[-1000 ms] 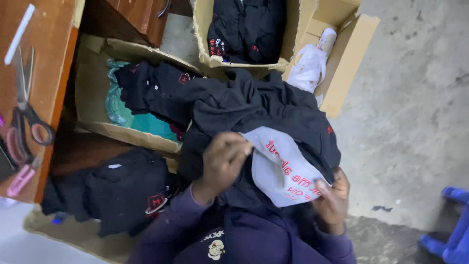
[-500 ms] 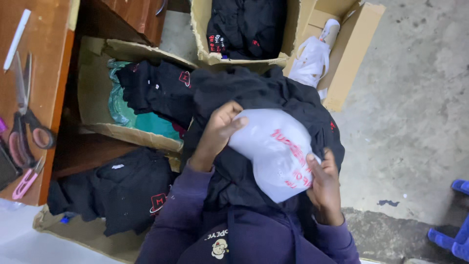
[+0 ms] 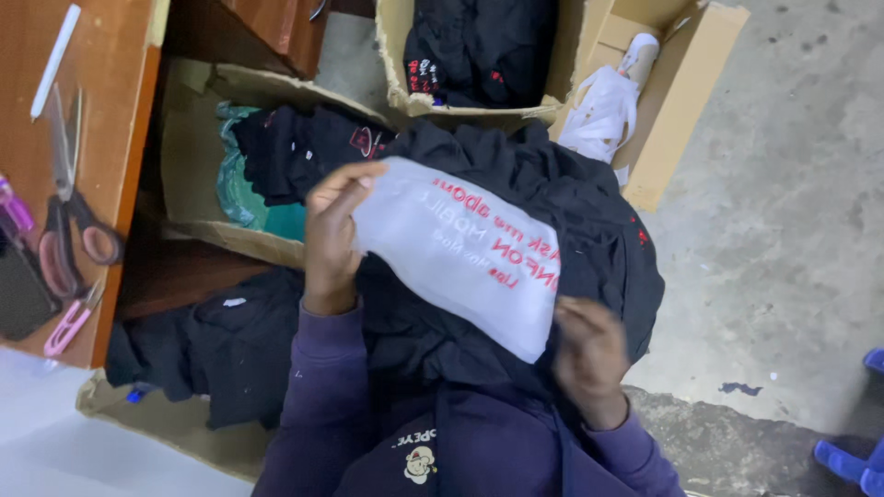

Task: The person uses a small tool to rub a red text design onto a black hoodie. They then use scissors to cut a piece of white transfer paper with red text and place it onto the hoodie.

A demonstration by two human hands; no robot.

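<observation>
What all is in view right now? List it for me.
white sheet with red print: one, held over the lap between both hands
dark garment: one, black, on the lap under the sheet
cardboard boxes: several, brown, on the floor ahead, black clothes inside
white plastic bag: one, at the far box
teal fabric: one, in the left box
scissors: one, dark handles, on the wooden desk
pink snips: one, desk edge
left hand: grip on the sheet's left edge
right hand: at the sheet's lower right corner
</observation>
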